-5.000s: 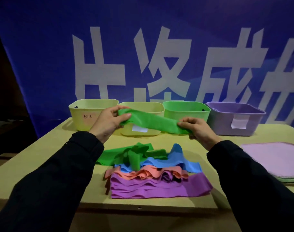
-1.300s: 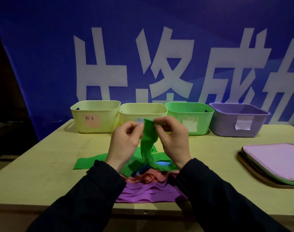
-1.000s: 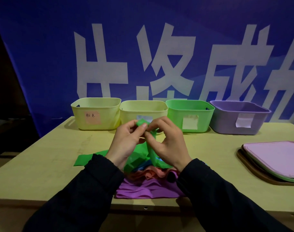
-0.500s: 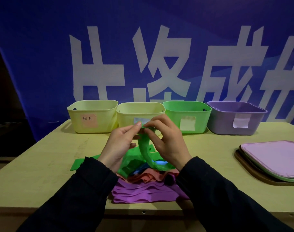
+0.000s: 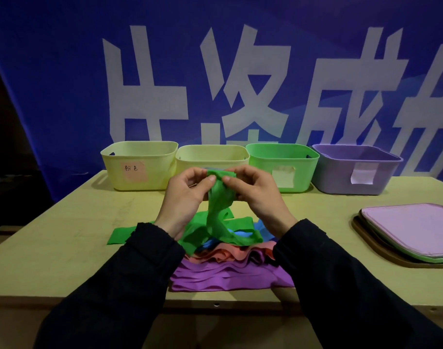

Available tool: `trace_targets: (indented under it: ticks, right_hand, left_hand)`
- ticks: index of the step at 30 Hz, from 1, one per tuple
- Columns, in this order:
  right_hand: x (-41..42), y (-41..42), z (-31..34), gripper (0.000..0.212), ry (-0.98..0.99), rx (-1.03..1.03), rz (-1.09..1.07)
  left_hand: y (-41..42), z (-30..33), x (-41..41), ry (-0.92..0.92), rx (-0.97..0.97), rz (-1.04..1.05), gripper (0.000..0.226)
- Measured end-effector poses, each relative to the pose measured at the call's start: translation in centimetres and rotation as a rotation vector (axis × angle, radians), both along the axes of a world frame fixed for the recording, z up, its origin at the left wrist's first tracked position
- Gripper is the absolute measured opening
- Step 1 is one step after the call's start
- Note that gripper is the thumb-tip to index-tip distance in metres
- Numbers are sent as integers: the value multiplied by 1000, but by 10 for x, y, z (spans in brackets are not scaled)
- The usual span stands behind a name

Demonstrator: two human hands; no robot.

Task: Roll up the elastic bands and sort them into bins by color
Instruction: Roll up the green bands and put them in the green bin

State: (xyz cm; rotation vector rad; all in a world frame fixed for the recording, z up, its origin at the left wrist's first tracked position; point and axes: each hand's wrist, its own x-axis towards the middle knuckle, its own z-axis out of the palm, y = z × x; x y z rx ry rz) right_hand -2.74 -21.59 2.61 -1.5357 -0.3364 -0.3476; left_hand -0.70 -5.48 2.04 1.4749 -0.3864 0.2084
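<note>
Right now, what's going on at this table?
A person is starting to roll a green band: both the left hand and right hand pinch its top end, while the rest hangs down onto a pile of green, blue, orange and purple bands on the table. Four bins stand behind: two yellow, a green bin and a purple one. None of the bins visibly holds a band.

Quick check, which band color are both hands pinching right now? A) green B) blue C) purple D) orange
A: the left hand and the right hand pinch the top end of the green band, whose tail hangs down onto the pile of bands on the table.
</note>
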Motion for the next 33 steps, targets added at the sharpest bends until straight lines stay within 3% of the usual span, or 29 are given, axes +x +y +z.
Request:
trace_targets:
  ticks: [6,13,18,22,33]
  right_hand:
    - [-2,-3,-2,5,14,-37,-21]
    - [-4,-4,-1,20,27,-50,-11]
    - [-1,-3,-3,8,22,-30,-8]
    - [4,-7,-7,25,22,-26,26]
    - [5,-2,-13,9,25,-75,59]
  left_hand:
    - [0,-7,1,-61,31,-32,16]
    - [-6,-3,-4,-98,62,-2,27]
    - [-2,-6,-2,-116,65,-40,16]
    - [0,-9,1,-192,108,-9,26]
    - [2,-11,-2,-213,142,40,23]
